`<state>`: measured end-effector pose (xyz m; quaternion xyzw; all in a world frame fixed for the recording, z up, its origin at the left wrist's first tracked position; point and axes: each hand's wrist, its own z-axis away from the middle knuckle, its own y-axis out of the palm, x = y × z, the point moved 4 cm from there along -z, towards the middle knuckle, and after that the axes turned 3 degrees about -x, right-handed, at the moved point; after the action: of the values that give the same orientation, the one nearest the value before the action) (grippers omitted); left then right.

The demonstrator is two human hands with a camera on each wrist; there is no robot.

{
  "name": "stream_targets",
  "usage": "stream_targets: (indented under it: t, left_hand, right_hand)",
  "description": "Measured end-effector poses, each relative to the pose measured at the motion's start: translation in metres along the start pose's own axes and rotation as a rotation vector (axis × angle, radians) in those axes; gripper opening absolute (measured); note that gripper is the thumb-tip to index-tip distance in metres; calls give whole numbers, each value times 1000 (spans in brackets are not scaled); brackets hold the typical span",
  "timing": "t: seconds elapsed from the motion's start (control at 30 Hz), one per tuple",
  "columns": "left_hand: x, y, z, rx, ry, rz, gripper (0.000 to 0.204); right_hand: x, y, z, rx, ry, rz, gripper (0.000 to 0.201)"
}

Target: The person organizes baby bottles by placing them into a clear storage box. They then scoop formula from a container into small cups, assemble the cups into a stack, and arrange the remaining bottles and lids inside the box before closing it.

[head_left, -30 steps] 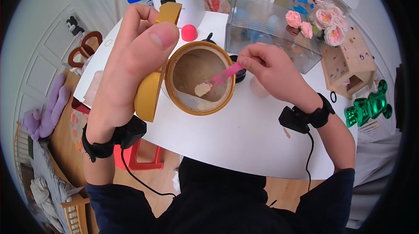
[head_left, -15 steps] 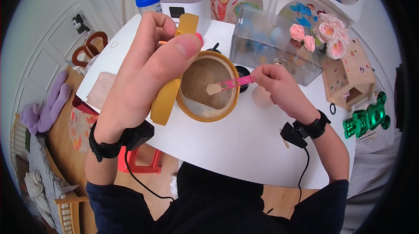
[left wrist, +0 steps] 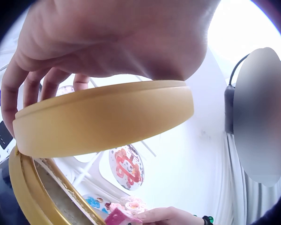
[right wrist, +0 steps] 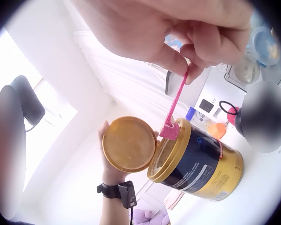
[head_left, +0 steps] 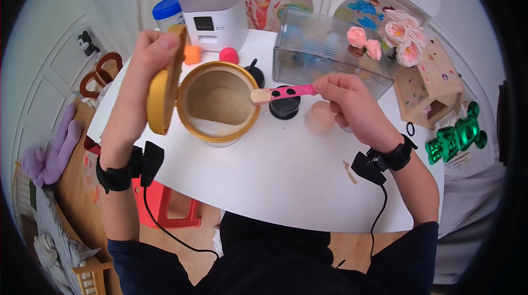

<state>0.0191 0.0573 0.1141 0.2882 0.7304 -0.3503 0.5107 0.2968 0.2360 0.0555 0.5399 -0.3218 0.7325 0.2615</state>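
Observation:
A gold-rimmed can (head_left: 242,131) stands on the white table, powder inside; its dark blue and gold side (right wrist: 201,164) shows in the right wrist view. My left hand (head_left: 135,89) holds the hinged gold lid (head_left: 158,102) tipped up at the can's left, fingers curled over its edge in the left wrist view (left wrist: 103,122). Between thumb and fingers my right hand (head_left: 357,108) pinches the pink scoop (head_left: 300,90). The scoop's powder-filled end is over the can's right rim. Right of the can are a black round object (head_left: 284,109) and a clear round-topped item (head_left: 320,119).
Behind the can stand a white machine (head_left: 217,25), a blue-lidded jar (head_left: 168,12), an orange block (head_left: 192,54) and a pink one (head_left: 229,56). A clear grey box (head_left: 324,53), roses (head_left: 410,34), a wooden house (head_left: 432,83) and a green shiny figure (head_left: 456,135) are rightward.
The scoop has moved from inside the can's opening to above its right rim, carrying powder. The left hand still holds the lid, which has swung farther left from the opening. The head view has shifted.

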Motion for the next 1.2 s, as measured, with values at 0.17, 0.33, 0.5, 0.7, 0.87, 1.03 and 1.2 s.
stream_targets:
  t: [0.17, 0.33, 0.5, 0.7, 0.87, 1.03, 1.2]
  left_hand:
    - [16, -14, -11, -43, -51, 61, 62]
    - [40, -24, -28, -88, -80, 188, 73]
    - [52, -32, -37, -124, -91, 182, 71]
    - [46, -33, -38, -91, -134, 232, 70]
    - [47, -33, -38, -111, -116, 244, 70]
    - [43, -31, -36, -109, -111, 206, 71]
    - [45, -31, -35, -111, -42, 200, 74]
  right_hand:
    - [-11, -35, -1, -147, -15, -16, 25]
    - [-28, -51, -14, -251, 15, 54, 25]
    - [-48, -51, -42, -240, 21, 158, 30]
    - [-70, -45, -65, -311, -224, 571, 28]
    - [-61, -10, -41, -416, -650, 833, 16]
    - [-66, 11, -21, -370, -948, 1134, 15]
    - [-70, 17, -16, -334, -1083, 1306, 16]
